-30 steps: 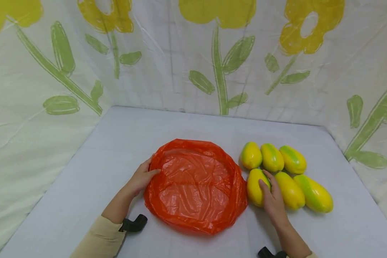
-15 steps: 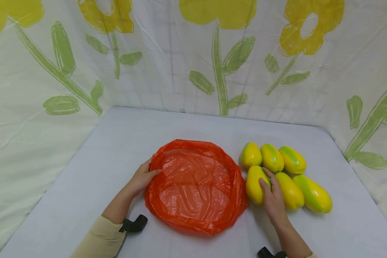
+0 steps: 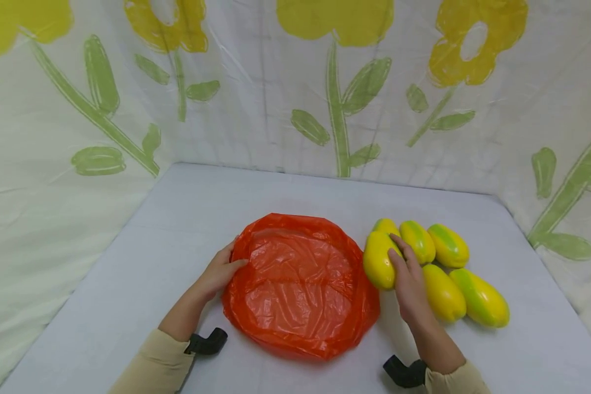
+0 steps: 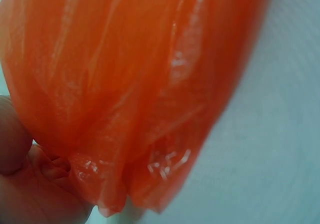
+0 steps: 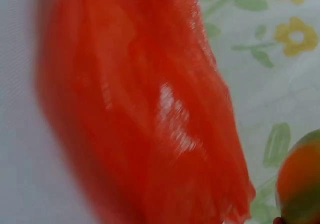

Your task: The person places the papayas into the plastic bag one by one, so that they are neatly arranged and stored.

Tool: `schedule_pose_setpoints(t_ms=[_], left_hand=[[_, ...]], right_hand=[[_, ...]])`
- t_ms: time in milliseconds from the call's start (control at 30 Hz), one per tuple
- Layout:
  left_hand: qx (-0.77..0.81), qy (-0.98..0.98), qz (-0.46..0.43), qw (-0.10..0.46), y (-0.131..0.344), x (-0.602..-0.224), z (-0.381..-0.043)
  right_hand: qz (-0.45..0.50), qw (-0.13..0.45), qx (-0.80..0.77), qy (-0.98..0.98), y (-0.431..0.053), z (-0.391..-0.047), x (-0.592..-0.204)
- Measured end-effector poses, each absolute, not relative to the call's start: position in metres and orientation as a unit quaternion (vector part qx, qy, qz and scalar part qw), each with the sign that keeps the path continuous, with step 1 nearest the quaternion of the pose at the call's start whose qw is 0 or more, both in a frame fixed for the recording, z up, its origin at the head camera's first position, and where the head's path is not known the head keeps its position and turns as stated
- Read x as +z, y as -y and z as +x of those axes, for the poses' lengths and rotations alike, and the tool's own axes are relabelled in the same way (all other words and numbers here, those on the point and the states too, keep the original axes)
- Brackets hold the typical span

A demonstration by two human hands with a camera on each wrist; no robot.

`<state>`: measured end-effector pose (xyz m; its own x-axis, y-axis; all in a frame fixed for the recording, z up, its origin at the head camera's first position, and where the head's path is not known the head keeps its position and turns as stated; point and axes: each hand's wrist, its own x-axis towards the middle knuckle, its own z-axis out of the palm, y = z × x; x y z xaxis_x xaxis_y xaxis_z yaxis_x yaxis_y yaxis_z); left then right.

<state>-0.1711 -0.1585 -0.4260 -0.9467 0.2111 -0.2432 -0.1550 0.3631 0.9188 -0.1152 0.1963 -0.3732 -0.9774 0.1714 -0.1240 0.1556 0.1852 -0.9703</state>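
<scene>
A red plastic bag (image 3: 300,284) lies with its mouth spread wide in the middle of the table. At its left rim my left hand (image 3: 219,272) grips the edge, thumb over the inside; in the left wrist view that hand (image 4: 35,189) is partly behind the crinkled plastic. My right hand (image 3: 409,279) holds a yellow mango (image 3: 379,262) raised off the table beside the bag's right rim. In the right wrist view part of a fruit (image 5: 302,184) shows at the lower right, and the hand itself is almost wholly out of frame.
Several more yellow-green mangoes (image 3: 480,298) lie in two rows right of the bag, one partly hidden behind the held mango. A white table (image 3: 216,191) carries everything. A flower-patterned cloth (image 3: 246,109) hangs behind and at the sides.
My right hand has lifted the mango from the front row and moved it up and left, towards the bag's rim. The left hand has stayed on the bag.
</scene>
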Motion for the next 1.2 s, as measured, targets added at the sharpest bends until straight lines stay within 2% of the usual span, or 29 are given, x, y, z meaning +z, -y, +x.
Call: schedule_pose_setpoints(t_ms=[633, 1000, 1200], left_hand=[[0.569, -0.807, 0.03, 0.155, 0.159, -0.424, -0.17], [0.563, -0.812, 0.023, 0.153, 0.158, -0.426, -0.17], [0.559, -0.814, 0.018, 0.157, 0.157, -0.425, -0.169]], right_hand=[[-0.025, -0.009, 0.667, 0.744, -0.128, -0.166, -0.352], [0.017, 0.008, 0.666, 0.745, -0.081, -0.181, -0.354], [0.033, -0.005, 0.66, 0.751, -0.057, -0.183, -0.357]])
